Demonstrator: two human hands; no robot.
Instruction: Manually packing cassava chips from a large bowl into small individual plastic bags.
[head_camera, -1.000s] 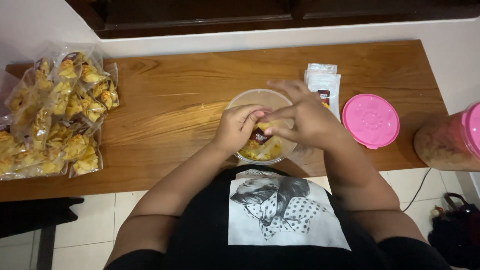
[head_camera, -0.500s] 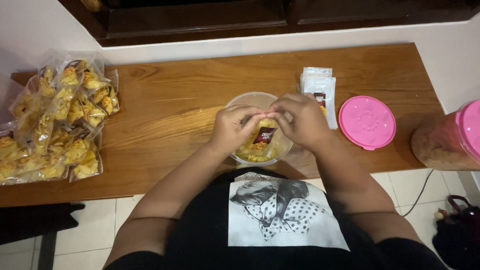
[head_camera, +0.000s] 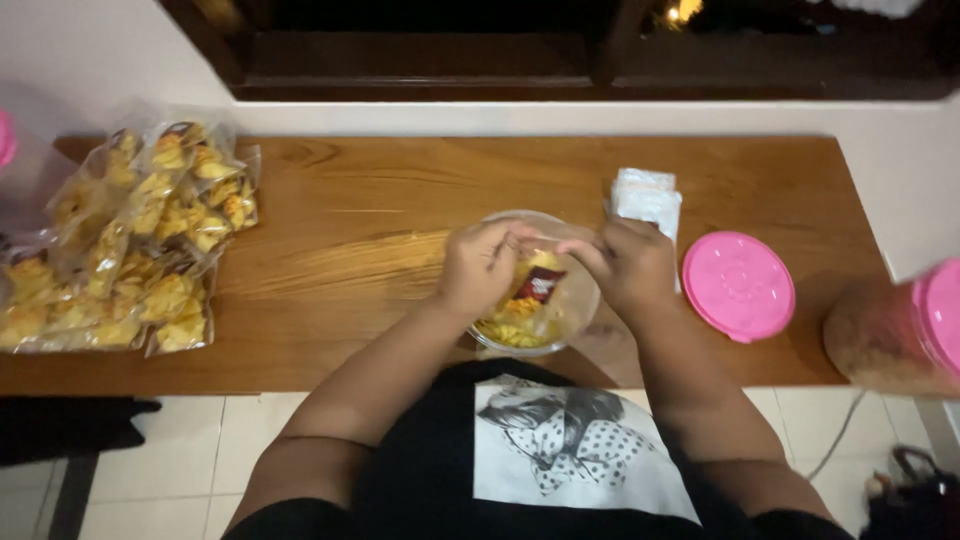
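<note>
Both hands hover over a clear plastic jar (head_camera: 585, 300) with yellow snacks at its bottom, standing near the front edge of the wooden table (head_camera: 400, 220). My left hand (head_camera: 480, 265) and my right hand (head_camera: 630, 265) pinch the two upper corners of a small clear snack packet (head_camera: 535, 290) with a dark red label, stretched between them above the jar's mouth.
A heap of clear bags of yellow snacks (head_camera: 120, 250) covers the table's left end. A stack of white sachets (head_camera: 648, 198) lies behind the jar, a pink round lid (head_camera: 738, 285) to its right. A pink-lidded jar (head_camera: 900, 330) sits at the right edge.
My hands have drawn apart, spreading the small packet over the jar. The camera view has shifted slightly.
</note>
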